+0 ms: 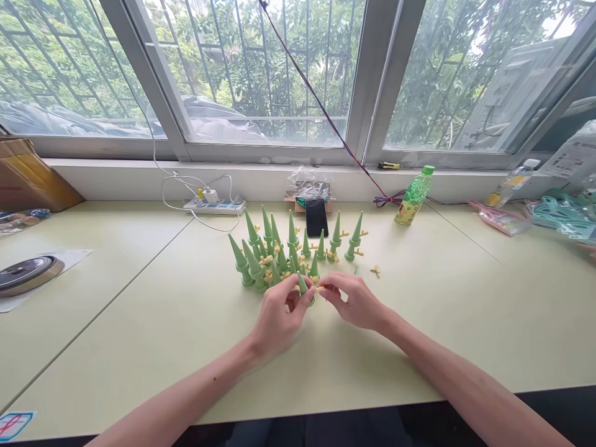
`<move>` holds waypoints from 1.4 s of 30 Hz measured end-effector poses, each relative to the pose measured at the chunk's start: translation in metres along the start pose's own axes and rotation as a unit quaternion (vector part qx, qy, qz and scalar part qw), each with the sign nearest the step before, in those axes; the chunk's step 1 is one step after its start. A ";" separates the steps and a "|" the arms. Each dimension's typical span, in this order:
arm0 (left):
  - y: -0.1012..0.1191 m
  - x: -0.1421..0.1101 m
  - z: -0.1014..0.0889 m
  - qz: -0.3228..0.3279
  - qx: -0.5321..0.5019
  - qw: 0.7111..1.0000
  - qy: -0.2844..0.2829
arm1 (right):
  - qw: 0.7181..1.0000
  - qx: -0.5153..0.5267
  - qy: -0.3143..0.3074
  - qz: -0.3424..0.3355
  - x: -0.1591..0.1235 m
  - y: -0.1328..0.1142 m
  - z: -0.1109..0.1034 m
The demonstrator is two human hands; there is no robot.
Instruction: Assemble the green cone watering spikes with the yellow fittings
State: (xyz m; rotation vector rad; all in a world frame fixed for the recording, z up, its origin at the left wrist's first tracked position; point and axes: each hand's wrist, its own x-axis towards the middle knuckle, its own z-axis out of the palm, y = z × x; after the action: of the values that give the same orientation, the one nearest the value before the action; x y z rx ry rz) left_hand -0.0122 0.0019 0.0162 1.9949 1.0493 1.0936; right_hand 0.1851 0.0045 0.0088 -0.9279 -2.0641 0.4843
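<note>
My left hand [282, 310] is closed round a green plastic spike [302, 284], which points upward and leans a little left. From the right, my right hand [351, 299] pinches a small pale-yellow valve [318, 289] against the side of that spike. Just beyond my hands stand several similar green spikes [255, 268] in a cluster, many with yellow valves [344, 233] sticking out sideways. One loose yellow valve [375, 271] lies on the table to the right of the cluster. My fingers partly hide the joint between spike and valve.
On the pale table [186, 347], a black phone [316, 218] leans behind the spikes. A green-capped bottle [415, 195] stands back right, and a power strip [216, 206] with white cables lies back left. Tape [30, 276] and a cardboard box [37, 177] sit far left; plastic packages [563, 214] lie far right.
</note>
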 end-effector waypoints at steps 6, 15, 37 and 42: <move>0.001 0.000 -0.001 -0.004 0.001 1.000 -0.001 | 1.000 -0.010 -0.001 0.011 0.000 0.000 0.000; -0.001 0.000 -0.001 -0.010 -0.011 1.000 -0.002 | 1.000 0.001 0.008 -0.007 -0.001 -0.001 -0.001; 0.001 0.001 -0.001 0.004 -0.006 1.000 -0.002 | 1.000 0.012 -0.001 -0.012 0.000 -0.001 0.000; 0.003 0.002 -0.002 -0.035 -0.065 0.997 -0.014 | 0.999 0.012 0.016 -0.029 0.000 0.000 0.000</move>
State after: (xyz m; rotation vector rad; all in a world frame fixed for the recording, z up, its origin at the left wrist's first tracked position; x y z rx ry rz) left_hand -0.0120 0.0021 0.0204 1.8519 1.0012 1.0658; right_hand 0.1851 0.0042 0.0088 -0.8528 -2.0455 0.4597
